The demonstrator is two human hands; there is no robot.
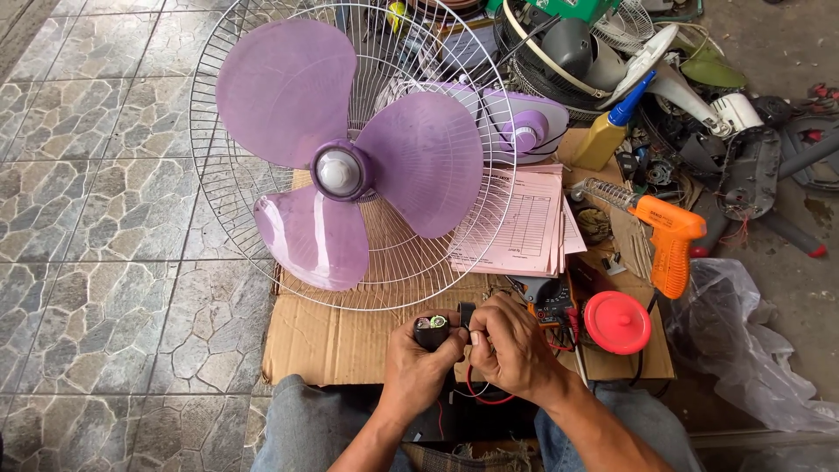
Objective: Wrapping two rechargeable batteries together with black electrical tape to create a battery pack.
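Left hand grip closed on small black cylindrical part, right hand pinching red wire

A purple three-bladed fan in its white wire guard lies on flattened cardboard. Right of the fan sits a stack of pink paper forms, beyond them an orange soldering gun, a red round lid below it, a yellow blue-capped bottle above
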